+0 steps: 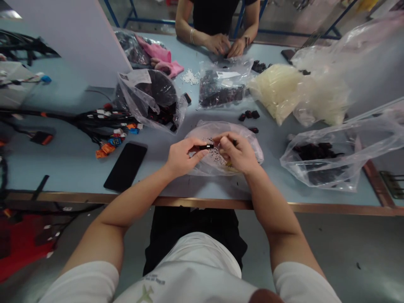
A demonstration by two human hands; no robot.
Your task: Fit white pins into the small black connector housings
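On your left, a black phone (125,167) lies slantwise on the worktop (75,172), near a dark cable harness (75,120) with orange and blue plugs (106,150) at its end. Farther off, you have a bunched pink cloth (159,52). Across from you is a co-worker (216,17) in a black top (note the pale band (191,36) on one wrist).

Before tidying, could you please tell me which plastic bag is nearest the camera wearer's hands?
The whitish bag showing small pieces; it alone lies beneath the left hand and right hand.
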